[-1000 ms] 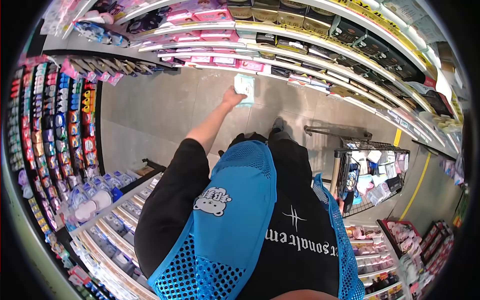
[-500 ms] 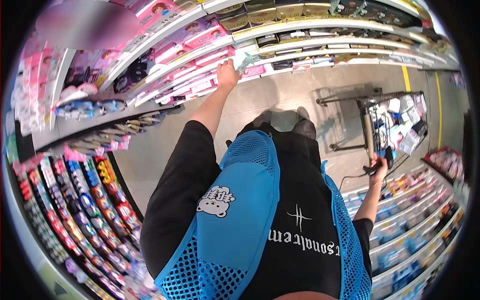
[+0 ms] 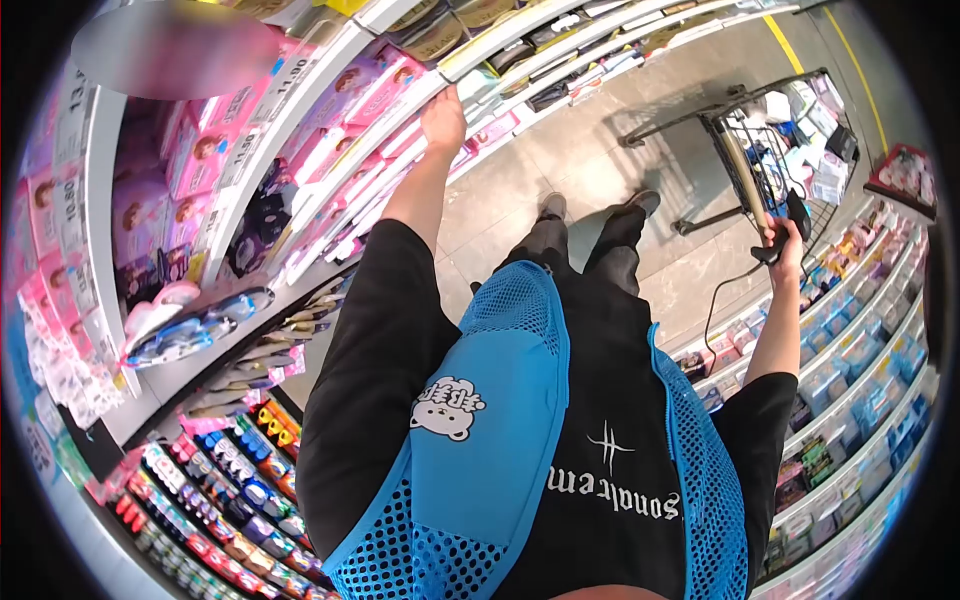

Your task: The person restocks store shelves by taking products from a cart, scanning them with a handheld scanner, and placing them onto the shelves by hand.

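My left hand [image 3: 443, 122] reaches up to the white shelf edge [image 3: 415, 92] on the left. Its fingers are stretched out against the shelf, and no pack shows in them. Pink boxes [image 3: 380, 92] stand behind that edge, close to the fingers. At the right, my right hand [image 3: 786, 248] is closed around a black corded handheld scanner [image 3: 797, 208]. A dark cable hangs from it. The hand is also at the end of the cart's tan handle [image 3: 742, 170]; whether it grips the handle too, I cannot tell.
A wire cart [image 3: 715, 130] stands ahead on the right, loaded with assorted packs [image 3: 820, 135]. Shelves of small goods [image 3: 860, 340] line the right side. Bright bottles [image 3: 215, 470] fill a rack at lower left. Grey tiled floor [image 3: 590, 165] lies between.
The pale green pack in my left hand no longer shows there. My view has turned, bringing the left shelves nearer. My right hand keeps the scanner by the cart handle.
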The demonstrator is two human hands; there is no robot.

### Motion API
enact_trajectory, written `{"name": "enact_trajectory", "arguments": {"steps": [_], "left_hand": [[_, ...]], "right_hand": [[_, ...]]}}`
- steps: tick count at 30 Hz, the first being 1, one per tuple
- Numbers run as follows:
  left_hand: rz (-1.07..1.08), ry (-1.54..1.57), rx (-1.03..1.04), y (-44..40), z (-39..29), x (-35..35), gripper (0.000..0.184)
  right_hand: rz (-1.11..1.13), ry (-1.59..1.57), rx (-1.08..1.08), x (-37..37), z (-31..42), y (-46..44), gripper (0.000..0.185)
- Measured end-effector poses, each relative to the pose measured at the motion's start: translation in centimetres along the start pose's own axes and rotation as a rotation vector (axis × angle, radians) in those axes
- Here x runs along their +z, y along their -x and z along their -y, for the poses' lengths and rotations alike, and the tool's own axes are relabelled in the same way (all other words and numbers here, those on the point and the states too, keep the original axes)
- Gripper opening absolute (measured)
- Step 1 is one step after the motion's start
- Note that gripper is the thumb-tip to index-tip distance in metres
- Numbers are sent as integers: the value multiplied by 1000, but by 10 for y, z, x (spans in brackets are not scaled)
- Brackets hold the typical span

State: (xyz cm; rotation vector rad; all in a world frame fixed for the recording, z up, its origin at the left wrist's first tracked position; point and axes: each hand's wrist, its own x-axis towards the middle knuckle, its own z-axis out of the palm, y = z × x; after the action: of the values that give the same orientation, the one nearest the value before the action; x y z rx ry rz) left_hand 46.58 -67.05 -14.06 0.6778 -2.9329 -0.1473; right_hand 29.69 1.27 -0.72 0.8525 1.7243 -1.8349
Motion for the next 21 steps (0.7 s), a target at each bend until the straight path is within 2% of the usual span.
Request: {"name": "enact_trajectory", "arguments": {"steps": [1,2,4,5,8,11,14,15,18,21], "left_hand": [[157,4,-30,-11,0,-3,31],[192,-60,-41,-17,-2,-4,32],[48,-168,4,-25,-2,3,34],[231,-177,4,-32,-1,1,33],[184,-134,-10,-45,9,35,34],[221,-149,0,-46,-3,28,43],[203,-105,5,-44,0,52,47],[130,-237,59,-46,-9,40,51],[360,-86,-83,-50,-23,20,47],[361,-161,-111,-54,-24,30,42]], "right_hand": [[-23,54,-23,11,8,7,19],[-63,78,-44,13,-1,6,20],[-119,67,-68,19,-11,8,22],[-140,76,-89,22,-15,11,22],[-206,131,-213,50,-14,38,23],[-217,138,-254,51,-29,41,25],[-226,145,-277,55,-32,48,26],[-226,151,-273,58,-25,49,26],[-227,146,-264,55,-30,49,25],[-213,153,-271,49,-31,43,27]]}}
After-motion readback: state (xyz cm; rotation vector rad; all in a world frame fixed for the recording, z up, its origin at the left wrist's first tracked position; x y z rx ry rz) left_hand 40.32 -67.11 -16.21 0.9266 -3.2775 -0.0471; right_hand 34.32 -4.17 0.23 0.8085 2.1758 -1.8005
